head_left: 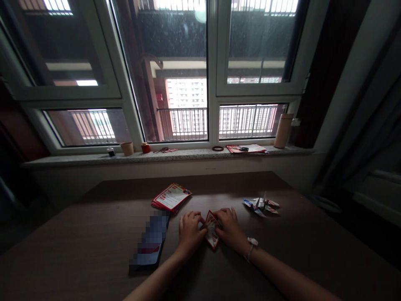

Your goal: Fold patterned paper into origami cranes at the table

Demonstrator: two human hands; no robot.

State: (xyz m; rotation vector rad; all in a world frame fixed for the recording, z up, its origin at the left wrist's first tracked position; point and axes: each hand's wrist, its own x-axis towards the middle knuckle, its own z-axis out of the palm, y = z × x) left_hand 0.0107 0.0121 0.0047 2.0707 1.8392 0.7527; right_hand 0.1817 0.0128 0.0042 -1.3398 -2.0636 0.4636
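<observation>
A small diamond-shaped piece of folded paper (212, 239), white with red edges and printing, lies on the table between my hands. My left hand (191, 230) grips its left side, thumb and fingers closed at the edge. From the right, my right hand (231, 228) holds the other side with bent fingers; a bracelet with a pale charm circles that wrist. Left of my left hand rests a phone (153, 242), its screen pixelated. Behind it lies a stack of printed red-and-white sheets (172, 197). Several folded paper figures (261, 205), apparently cranes, stand to the right.
The brown table (94, 234) reaches toward a window with a stone sill (194, 154). Along the sill are a tan cup (127, 149), a red spool-like item (145, 148), scissors (243, 149) on more sheets, and a tan bottle (283, 131).
</observation>
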